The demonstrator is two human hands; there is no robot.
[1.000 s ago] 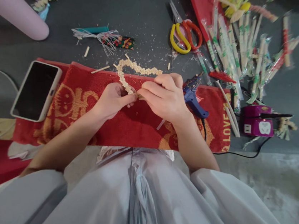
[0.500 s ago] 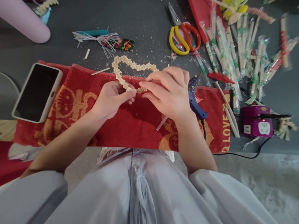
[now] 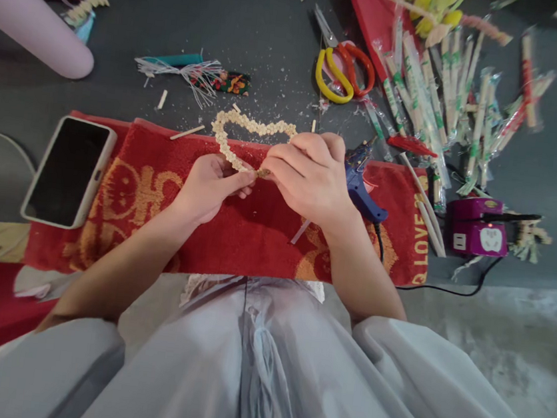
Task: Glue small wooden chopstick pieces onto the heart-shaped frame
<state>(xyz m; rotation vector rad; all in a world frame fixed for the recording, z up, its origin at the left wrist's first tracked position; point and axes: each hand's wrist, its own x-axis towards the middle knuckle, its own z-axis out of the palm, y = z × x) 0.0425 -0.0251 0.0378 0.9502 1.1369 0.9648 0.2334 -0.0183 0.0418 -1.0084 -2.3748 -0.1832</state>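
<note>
A cream, beaded-looking heart-shaped loop (image 3: pixel 222 137) is held above the red towel (image 3: pixel 249 239). My left hand (image 3: pixel 213 185) pinches its lower part between thumb and fingers. At the lower right of the loop, the fingers of my right hand (image 3: pixel 310 172) are closed on it and cover its right side. A small brownish bit shows between the two hands' fingertips. Just right of my right hand lies a blue glue gun (image 3: pixel 363 192), partly hidden behind it.
Left on the towel lies a phone (image 3: pixel 69 172). Scissors (image 3: pixel 336 75) lie beyond my hands, with wrapped sticks (image 3: pixel 432 92) to the right. A purple power block (image 3: pixel 480 225), a tassel (image 3: pixel 193 72) and a pink cylinder (image 3: pixel 39 14) are also about.
The fingers of my right hand have closed in around the loop's lower right part. The loop has shifted slightly right and down, and my left hand has moved slightly right with it.
</note>
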